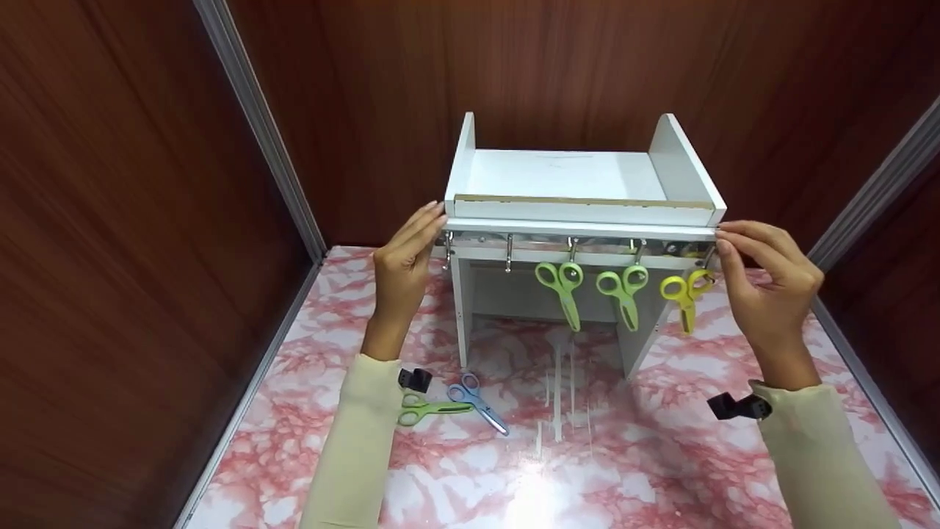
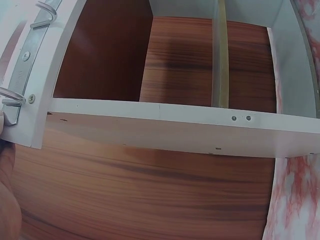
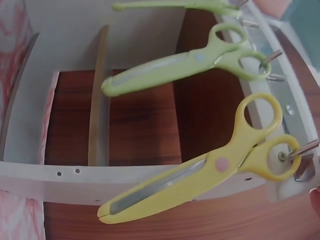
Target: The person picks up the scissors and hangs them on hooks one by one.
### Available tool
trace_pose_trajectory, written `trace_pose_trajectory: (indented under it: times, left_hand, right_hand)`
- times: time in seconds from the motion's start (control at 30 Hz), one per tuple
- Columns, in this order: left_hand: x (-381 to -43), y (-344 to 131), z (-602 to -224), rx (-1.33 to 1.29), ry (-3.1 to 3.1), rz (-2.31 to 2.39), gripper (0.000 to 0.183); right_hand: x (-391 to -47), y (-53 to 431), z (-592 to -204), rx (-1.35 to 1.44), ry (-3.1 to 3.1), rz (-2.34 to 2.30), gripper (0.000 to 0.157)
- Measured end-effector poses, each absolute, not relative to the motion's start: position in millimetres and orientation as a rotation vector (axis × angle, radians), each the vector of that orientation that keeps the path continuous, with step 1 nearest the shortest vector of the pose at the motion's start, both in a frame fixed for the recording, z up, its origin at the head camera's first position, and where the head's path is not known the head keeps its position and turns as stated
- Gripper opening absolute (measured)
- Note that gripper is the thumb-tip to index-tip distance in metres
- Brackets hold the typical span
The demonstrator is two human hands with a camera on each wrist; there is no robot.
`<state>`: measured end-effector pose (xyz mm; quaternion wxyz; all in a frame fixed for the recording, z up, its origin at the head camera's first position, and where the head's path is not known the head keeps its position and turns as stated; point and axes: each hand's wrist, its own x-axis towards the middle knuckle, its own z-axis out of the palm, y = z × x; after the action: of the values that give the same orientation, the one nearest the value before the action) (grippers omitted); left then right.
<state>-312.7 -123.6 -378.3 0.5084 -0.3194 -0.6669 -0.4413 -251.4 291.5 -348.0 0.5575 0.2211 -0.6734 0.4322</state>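
Note:
A small white shelf unit (image 1: 565, 213) stands upright, with a metal hook rail (image 1: 477, 241) along its front. My left hand (image 1: 404, 253) touches its left front corner, fingers extended along the side. At the opposite end of the front board, my right hand (image 1: 775, 283) pinches the edge between thumb and fingers. Green scissors (image 1: 567, 294) and another pair of green scissors (image 1: 626, 297) hang from hooks by their handles. Beside my right fingertips hang yellow scissors (image 3: 200, 175), on the rightmost hook. The two hooks nearest my left hand, including one hook (image 1: 509, 253), carry nothing.
On the red-and-white marbled table (image 1: 308, 433), loose green scissors (image 1: 433, 408) lie against blue scissors (image 1: 479, 404) near my left sleeve. Dark wood-patterned panels (image 1: 573, 66) enclose the back and sides. Pale streaks (image 1: 558, 389) mark the tabletop ahead of the unit.

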Motion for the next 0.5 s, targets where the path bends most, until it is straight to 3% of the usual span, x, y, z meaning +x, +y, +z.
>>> trace_pose_trajectory:
  times: [0.5]
  left_hand:
    - [-313.0,-125.1,-379.7,-0.772,-1.608,-1.072,0.022]
  right_hand:
    - [-262.1,289.9,-350.5,0.509,-1.504,1.019,0.016]
